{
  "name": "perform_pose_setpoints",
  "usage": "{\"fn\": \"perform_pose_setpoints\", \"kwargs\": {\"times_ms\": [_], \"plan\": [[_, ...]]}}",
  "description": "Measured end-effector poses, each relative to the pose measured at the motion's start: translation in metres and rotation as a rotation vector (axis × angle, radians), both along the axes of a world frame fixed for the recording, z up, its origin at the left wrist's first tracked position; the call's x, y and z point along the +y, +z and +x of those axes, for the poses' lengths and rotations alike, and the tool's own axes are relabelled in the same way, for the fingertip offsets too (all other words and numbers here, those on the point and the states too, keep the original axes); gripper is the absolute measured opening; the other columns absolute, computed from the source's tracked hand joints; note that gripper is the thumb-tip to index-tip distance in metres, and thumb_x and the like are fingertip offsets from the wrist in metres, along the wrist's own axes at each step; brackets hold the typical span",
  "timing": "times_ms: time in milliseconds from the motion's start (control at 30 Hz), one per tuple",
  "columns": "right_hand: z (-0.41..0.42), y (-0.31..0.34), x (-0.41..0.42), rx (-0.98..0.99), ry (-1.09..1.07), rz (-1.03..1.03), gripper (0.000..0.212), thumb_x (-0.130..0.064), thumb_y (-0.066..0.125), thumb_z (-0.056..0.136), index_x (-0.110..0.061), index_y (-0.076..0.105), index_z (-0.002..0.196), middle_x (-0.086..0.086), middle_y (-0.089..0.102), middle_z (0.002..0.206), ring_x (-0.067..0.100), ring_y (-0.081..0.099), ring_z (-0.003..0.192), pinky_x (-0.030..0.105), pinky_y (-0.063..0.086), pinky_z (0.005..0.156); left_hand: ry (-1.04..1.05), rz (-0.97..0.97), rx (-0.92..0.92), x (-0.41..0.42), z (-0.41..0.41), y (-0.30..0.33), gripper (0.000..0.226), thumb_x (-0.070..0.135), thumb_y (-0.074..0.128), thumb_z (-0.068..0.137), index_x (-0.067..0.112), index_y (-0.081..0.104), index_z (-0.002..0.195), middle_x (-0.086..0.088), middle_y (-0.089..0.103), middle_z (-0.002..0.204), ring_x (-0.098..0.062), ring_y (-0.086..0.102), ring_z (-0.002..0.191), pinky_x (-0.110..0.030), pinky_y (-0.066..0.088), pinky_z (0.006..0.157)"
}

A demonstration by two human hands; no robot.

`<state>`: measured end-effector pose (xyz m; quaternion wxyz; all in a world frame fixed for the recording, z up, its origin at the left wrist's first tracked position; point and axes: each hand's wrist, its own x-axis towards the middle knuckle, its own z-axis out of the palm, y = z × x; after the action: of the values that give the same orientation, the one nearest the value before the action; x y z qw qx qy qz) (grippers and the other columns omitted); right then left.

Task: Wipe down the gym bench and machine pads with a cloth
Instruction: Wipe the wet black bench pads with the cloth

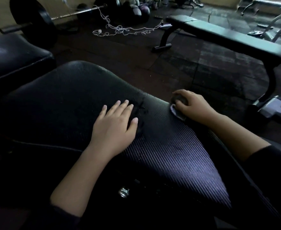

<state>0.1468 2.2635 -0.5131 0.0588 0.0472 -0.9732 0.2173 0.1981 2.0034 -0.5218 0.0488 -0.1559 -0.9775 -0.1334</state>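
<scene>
The left hand (pixel 114 123) lies flat, fingers spread, on the dark ribbed pad (pixel 161 151) of the bench, holding nothing. The right hand (pixel 194 105) is curled over a crumpled cloth (pixel 178 112), pressing it against the pad's right edge. A second flat bench (pixel 227 35) stands well apart on the floor (pixel 178 68) beyond.

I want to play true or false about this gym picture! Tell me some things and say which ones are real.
1. The right hand presses a cloth at the pad's edge. True.
2. The left hand holds a spray bottle. False: it lies flat and empty on the ribbed pad.
3. A flat bench stands across the floor. True.
4. The barbell rests on the flat bench. False: it sits on the floor near the wall.
</scene>
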Motion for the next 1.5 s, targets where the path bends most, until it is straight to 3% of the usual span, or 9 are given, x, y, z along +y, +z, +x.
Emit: {"fn": "perform_pose_setpoints", "kwargs": {"times_ms": [200,333,500,633,967,1100,1300,1400,1500], "plan": [[0.053,0.013,-0.013,0.194,0.064,-0.029,0.043,-0.018,0.062,0.086,-0.016,0.054,0.129,0.004,0.058,0.125,0.023,0.053,0.117,0.031,0.039,0.101,-0.050,-0.053,0.035,-0.026,0.016,-0.002,0.057,0.056,0.021,0.099,0.036,0.022,0.151,0.019,0.015,0.158,-0.001,0.006,0.147,-0.040,0.003,0.121],[0.071,0.011,-0.057,0.277,0.214,-0.031,0.057,-0.027,0.063,0.080,-0.007,0.051,0.132,0.007,0.050,0.131,0.015,0.047,0.120,0.010,0.029,0.102,-0.036,0.020,0.168,-0.027,0.024,-0.009,0.064,0.054,0.019,0.088,0.032,0.042,0.144,0.013,0.036,0.152,-0.006,0.024,0.144,-0.042,0.012,0.119],[0.073,0.007,-0.063,0.131,-0.050,-0.114,0.087,-0.043,0.074,0.077,-0.004,0.032,0.143,0.012,0.031,0.144,0.024,0.036,0.132,0.026,0.029,0.106,-0.018,-0.019,0.143,-0.025,0.021,-0.008,0.062,0.050,0.022,0.088,0.034,0.038,0.145,0.015,0.032,0.154,-0.006,0.022,0.145,-0.043,0.011,0.119],[0.071,0.008,-0.056,0.029,-0.093,-0.137,0.069,-0.047,0.075,0.076,-0.007,0.049,0.126,0.009,0.052,0.124,0.023,0.049,0.117,0.025,0.034,0.090,-0.005,-0.024,0.119,-0.023,0.021,-0.007,0.062,0.052,0.020,0.088,0.036,0.035,0.146,0.018,0.028,0.155,-0.004,0.017,0.145,-0.043,0.009,0.120],[0.072,0.011,-0.064,0.277,0.023,-0.144,0.055,-0.031,0.076,0.073,-0.014,0.056,0.121,0.004,0.060,0.101,0.024,0.055,0.100,0.030,0.040,0.084,0.019,0.000,0.130,-0.023,0.020,-0.010,0.050,0.048,0.028,0.096,0.038,0.038,0.144,0.020,0.030,0.154,-0.002,0.019,0.144,-0.041,0.009,0.119],[0.083,0.020,-0.071,0.220,0.058,-0.449,0.042,-0.023,0.079,0.074,-0.022,0.055,0.108,-0.011,0.064,0.086,0.001,0.061,0.078,0.010,0.044,0.066,0.015,0.042,0.144,-0.024,0.020,-0.010,0.045,0.041,0.034,0.099,0.035,0.040,0.143,0.019,0.034,0.152,-0.002,0.022,0.143,-0.039,0.010,0.120],[0.090,0.033,-0.090,-0.130,0.149,-1.226,0.046,-0.008,0.079,0.066,-0.008,0.059,0.107,0.010,0.069,0.092,0.021,0.067,0.081,0.031,0.056,0.072,0.077,0.316,0.143,-0.032,0.026,-0.001,0.030,0.014,0.043,0.095,0.013,0.061,0.119,-0.001,0.063,0.123,-0.022,0.053,0.119,-0.031,0.025,0.112],[0.085,0.025,-0.094,-0.115,0.107,-0.675,0.038,-0.021,0.081,0.074,-0.016,0.057,0.103,0.000,0.066,0.090,0.007,0.061,0.076,0.018,0.046,0.064,0.081,0.218,0.070,-0.044,0.027,0.005,0.043,0.017,0.045,0.092,0.022,0.054,0.134,0.006,0.054,0.138,-0.016,0.043,0.131,-0.030,0.020,0.114],[0.083,0.020,-0.092,-0.013,0.016,-0.103,0.057,-0.047,0.073,0.076,-0.017,0.054,0.121,0.003,0.055,0.107,0.021,0.054,0.103,0.029,0.039,0.086,0.103,0.073,0.126,-0.062,0.021,0.001,0.041,0.031,0.041,0.098,0.031,0.048,0.139,0.015,0.042,0.149,-0.004,0.029,0.141,-0.039,0.011,0.118]]}}
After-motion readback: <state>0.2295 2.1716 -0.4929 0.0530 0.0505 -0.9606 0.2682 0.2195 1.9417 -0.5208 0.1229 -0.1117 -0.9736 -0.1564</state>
